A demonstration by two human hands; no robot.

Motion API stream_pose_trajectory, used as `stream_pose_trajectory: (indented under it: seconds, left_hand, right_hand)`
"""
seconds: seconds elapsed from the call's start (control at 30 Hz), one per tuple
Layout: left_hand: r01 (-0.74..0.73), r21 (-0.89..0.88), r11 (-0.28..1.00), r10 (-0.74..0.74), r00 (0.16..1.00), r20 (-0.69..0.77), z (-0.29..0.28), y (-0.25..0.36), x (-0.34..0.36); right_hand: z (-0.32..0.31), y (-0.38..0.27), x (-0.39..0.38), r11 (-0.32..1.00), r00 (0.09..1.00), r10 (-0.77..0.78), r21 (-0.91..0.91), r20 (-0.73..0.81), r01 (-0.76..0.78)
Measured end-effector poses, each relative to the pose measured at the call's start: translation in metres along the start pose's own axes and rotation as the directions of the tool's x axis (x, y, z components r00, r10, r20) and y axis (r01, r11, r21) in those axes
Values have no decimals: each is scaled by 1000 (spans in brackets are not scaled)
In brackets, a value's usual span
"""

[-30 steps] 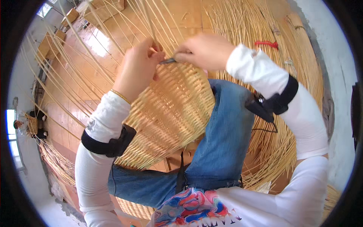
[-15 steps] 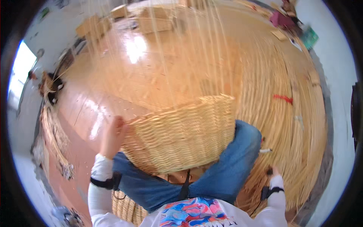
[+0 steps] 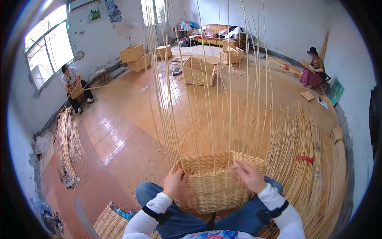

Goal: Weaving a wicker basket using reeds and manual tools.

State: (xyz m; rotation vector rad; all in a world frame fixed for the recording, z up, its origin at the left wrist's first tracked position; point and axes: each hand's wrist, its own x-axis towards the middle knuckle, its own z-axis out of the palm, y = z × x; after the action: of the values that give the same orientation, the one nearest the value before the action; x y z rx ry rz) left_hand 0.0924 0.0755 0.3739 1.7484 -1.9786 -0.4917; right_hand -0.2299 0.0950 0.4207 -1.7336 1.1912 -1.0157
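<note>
One shallow, straw-coloured woven basket (image 3: 215,193), upright across the person's lap, its tall pale canes (image 3: 230,119) rising unwoven from the walls. Left hand (image 3: 175,184): fingers curled at the basket's left corner; whether clamped on the wall, could not be told. Right hand (image 3: 250,176): fingers extended and apart, near the front rim towards the right corner, with no visible hold. Step in hand, by judgement: adjusting or checking the basket at its rim, with its canes yet to be worked. The next move seemed to call for a steady hold on one wall and a free hand for a chosen cane, its neighbours kept from tangling. Beside, on the right: loose canes (image 3: 294,147) on the floor, with a red tie (image 3: 305,159). Lower left: a second woven piece (image 3: 109,223), partly covered by the left sleeve (image 3: 139,219). Hard to make out: the right fingertips, blurred; the left fingertips, hidden; the basket's base, out of sight; the upper cane ends, cut off by the frame.
</note>
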Motion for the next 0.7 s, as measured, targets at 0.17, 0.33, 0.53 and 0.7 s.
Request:
stream_pose_trajectory:
  seconds: [0.17, 0.33, 0.53, 0.7]
  left_hand:
    - [-84, -182, 980, 52, 983, -176, -28, 15, -28]
    - [-129, -342, 931, 108, 991, -80, 2, 37, -18]
    - [-392, -162, 906, 410, 906, 103, 34, 36, 20]
    - [-472, 15, 881, 422, 801, 425, 31, 45, 46]
  right_hand:
    - [74, -78, 114, 970, 965, -199, 177, 173, 168]
    - [81, -92, 112, 920, 966, -185, 379, 180, 105]
    - [28, -14, 19, 778, 910, 57, 589, -411, 217]
    - [6, 38, 21, 489, 774, 527, 870, -351, 62]
